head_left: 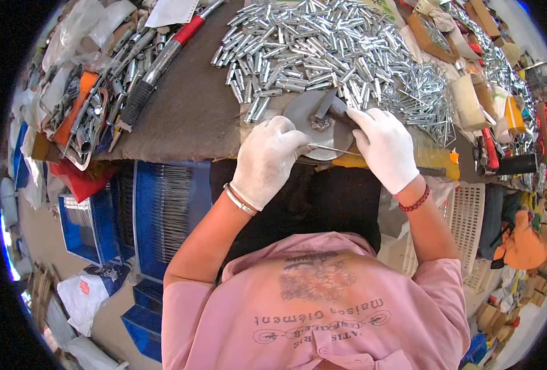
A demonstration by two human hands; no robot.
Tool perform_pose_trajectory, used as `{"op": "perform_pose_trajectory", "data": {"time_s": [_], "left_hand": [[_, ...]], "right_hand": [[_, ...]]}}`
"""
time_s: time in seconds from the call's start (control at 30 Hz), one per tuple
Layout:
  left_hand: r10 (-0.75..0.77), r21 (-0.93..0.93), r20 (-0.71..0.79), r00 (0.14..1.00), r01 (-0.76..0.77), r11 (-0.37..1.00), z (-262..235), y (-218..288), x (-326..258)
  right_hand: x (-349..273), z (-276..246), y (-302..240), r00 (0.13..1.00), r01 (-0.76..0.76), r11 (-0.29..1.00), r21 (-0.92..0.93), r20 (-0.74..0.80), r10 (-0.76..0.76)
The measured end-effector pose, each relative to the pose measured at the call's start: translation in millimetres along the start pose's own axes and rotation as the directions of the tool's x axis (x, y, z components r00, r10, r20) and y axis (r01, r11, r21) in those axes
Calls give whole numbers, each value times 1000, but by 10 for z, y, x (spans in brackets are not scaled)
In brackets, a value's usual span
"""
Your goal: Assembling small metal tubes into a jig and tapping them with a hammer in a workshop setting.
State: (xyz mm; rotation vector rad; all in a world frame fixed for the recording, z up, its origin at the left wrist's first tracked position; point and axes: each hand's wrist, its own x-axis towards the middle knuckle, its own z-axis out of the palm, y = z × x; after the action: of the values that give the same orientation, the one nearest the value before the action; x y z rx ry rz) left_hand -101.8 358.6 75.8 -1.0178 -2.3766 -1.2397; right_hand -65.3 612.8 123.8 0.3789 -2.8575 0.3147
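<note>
Both my hands wear white gloves and work over a round grey metal plate (299, 111) at the bench's near edge. My left hand (267, 161) is closed, pinching a thin metal rod (332, 148) that points right across the plate's near side. My right hand (384, 147) is closed round the end of a dark hammer-like tool (342, 115), whose head lies over the plate. The rod's far tip comes near my right thumb; I cannot tell whether they touch. A small cluster of metal bits (320, 124) sits mid-plate. Beyond it spreads a heap of shiny metal sleeves (304, 52).
Thin metal pins (418, 98) are piled to the right, near an open cardboard box (471, 98). Tools and a red-banded bar (168, 52) crowd the left. Below the bench stand blue crates (147, 216) of rods and a white basket (468, 216). Someone in orange (523, 243) is at far right.
</note>
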Motion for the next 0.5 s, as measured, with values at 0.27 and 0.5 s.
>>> {"op": "perform_pose_trajectory", "data": {"time_s": [0.27,0.5], "left_hand": [[-23,-5,51,998,23,1000,16,-95,-43],[-12,20,58,998,11,1000,-44,-31,29]], "right_hand": [[-403,-262,-226,993,8,984,181,-118,13],[-478,-97,-172,1000,-25,992,124,10,24]]}}
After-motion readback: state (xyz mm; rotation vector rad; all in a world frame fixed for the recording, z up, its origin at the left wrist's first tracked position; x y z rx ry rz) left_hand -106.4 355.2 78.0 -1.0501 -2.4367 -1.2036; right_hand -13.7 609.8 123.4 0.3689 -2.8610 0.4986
